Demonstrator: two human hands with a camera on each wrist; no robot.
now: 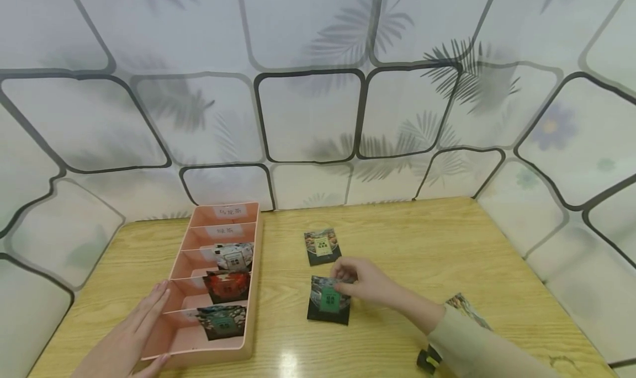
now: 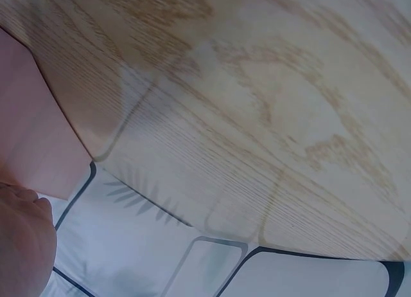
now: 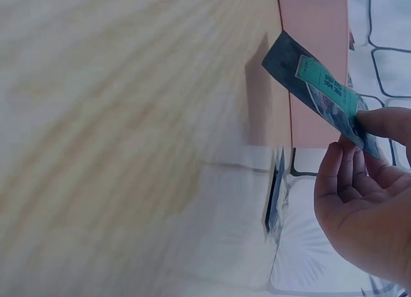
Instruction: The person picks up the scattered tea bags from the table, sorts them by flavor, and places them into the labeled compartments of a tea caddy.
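Note:
My right hand pinches a dark tea sachet with a green label by its upper edge, thumb on the front. The right wrist view shows this sachet tilted and raised off the table, other fingers curled behind it. My left hand rests with straight fingers along the left side of a pink divided box. Inside the box, a dark green sachet, a red sachet and a whitish sachet stand in separate compartments. The two rear compartments bear paper labels and show no sachets.
A sachet with a yellow label lies on the wooden table beyond my right hand. Another sachet and a small black item with a yellow-green mark are partly hidden by my right sleeve. Patterned curtains enclose the table.

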